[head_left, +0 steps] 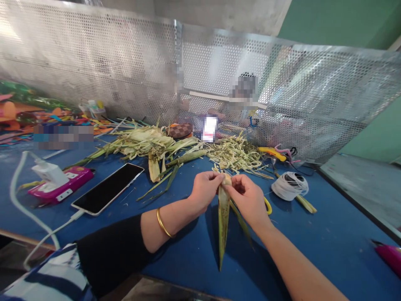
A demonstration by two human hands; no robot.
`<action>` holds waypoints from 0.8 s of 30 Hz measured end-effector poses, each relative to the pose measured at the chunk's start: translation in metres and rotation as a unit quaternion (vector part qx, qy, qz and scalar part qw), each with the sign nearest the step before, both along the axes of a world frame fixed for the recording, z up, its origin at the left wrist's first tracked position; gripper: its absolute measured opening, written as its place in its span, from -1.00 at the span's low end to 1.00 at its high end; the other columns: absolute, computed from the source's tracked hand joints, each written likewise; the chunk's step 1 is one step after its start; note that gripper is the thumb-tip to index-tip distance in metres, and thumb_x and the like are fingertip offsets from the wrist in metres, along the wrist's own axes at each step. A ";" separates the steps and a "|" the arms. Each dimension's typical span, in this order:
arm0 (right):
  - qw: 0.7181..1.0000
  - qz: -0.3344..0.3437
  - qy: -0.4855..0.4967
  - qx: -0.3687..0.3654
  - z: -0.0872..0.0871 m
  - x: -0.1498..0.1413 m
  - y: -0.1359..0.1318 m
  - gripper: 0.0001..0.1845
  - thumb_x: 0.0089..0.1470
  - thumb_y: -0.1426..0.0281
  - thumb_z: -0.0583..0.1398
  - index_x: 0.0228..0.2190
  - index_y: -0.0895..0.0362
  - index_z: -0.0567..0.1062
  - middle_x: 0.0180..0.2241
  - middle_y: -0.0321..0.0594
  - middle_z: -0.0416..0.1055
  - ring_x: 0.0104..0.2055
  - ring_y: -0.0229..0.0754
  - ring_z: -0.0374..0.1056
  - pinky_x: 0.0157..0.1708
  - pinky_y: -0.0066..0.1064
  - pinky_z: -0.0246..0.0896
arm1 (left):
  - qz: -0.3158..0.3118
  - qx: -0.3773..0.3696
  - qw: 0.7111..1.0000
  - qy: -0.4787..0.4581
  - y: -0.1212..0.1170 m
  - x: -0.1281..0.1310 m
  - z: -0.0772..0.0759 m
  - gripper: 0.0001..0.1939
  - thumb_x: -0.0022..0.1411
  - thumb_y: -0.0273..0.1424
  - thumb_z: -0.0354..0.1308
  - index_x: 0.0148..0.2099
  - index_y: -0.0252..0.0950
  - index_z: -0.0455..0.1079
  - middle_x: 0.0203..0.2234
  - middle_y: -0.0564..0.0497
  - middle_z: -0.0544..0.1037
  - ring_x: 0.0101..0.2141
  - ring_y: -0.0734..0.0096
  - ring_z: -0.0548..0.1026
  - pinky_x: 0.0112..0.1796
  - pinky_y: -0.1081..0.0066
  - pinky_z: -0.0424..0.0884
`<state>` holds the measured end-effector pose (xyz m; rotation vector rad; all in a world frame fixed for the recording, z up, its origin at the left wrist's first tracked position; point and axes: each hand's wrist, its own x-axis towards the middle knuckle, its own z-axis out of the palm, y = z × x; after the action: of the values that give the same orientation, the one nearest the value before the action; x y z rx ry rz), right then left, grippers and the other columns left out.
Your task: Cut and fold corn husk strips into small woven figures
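Over the middle of the blue table, my left hand [205,189] and my right hand [247,198] meet at the top of a long pale-green corn husk [223,221]. Both hands pinch its upper end, where a pale rounded knob shows between the fingers. The leaf tapers to a point hanging towards me, and a thinner green strip trails under my right hand. A yellow loop [268,205], perhaps a scissors handle, shows partly behind my right wrist. To the right of that hand stands a spool of white thread [290,186]. Exactly how the fingertips hold the husk is hidden.
Piled husks [144,144] and shredded strips [234,152] lie ahead. A phone [108,189] on a charging cable and a magenta power strip [75,182] sit left. Yellow-handled pliers [272,153] lie right of the shreds. A perforated metal screen [219,62] closes the far side.
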<state>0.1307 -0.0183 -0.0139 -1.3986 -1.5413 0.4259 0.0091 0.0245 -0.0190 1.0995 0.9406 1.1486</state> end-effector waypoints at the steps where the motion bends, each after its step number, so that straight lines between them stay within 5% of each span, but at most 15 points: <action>1: 1.000 0.000 0.017 -0.026 0.000 0.000 0.000 -0.76 -0.09 0.18 0.25 -0.49 0.10 0.42 -0.55 -0.27 0.43 -0.53 -0.22 0.27 -0.50 -0.41 0.19 | 0.004 0.004 1.000 0.000 0.000 0.000 0.000 -0.81 0.03 -0.31 0.20 -0.47 -0.35 0.45 -0.63 0.08 0.44 -0.60 0.56 0.35 -0.54 0.54 0.33; 10: 0.997 -0.022 0.055 -0.053 -0.002 0.004 0.004 -0.71 -0.08 0.14 0.22 -0.58 0.10 0.40 -0.63 -0.31 0.37 -0.58 -0.23 0.23 -0.57 -0.43 0.12 | -0.033 -0.002 0.999 0.011 -0.008 0.001 0.004 -0.85 0.07 -0.39 0.15 -0.49 -0.34 0.38 -0.65 0.09 0.41 -0.61 0.53 0.38 -0.57 0.52 0.36; 17: 0.997 -0.001 -0.034 0.066 0.002 -0.001 -0.001 -0.81 0.02 0.26 0.16 -0.53 0.09 0.39 -0.54 -0.26 0.41 -0.47 -0.21 0.29 -0.40 -0.40 0.21 | -0.031 -0.038 0.999 0.014 -0.007 -0.001 0.006 -0.83 0.10 -0.43 0.11 -0.51 -0.34 0.36 -0.68 0.10 0.39 -0.64 0.56 0.35 -0.60 0.55 0.31; 24: 0.995 -0.004 0.062 -0.081 -0.003 0.003 0.005 -0.73 -0.13 0.18 0.25 -0.54 0.13 0.42 -0.60 -0.31 0.38 -0.55 -0.23 0.25 -0.53 -0.42 0.14 | -0.007 -0.017 1.000 0.024 -0.005 -0.001 0.008 -0.84 0.12 -0.40 0.11 -0.47 -0.36 0.40 -0.64 0.09 0.42 -0.62 0.54 0.37 -0.61 0.54 0.31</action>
<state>0.1333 -0.0137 -0.0172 -1.4729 -1.4252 0.6320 0.0077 0.0200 -0.0108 1.1086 0.9854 1.0950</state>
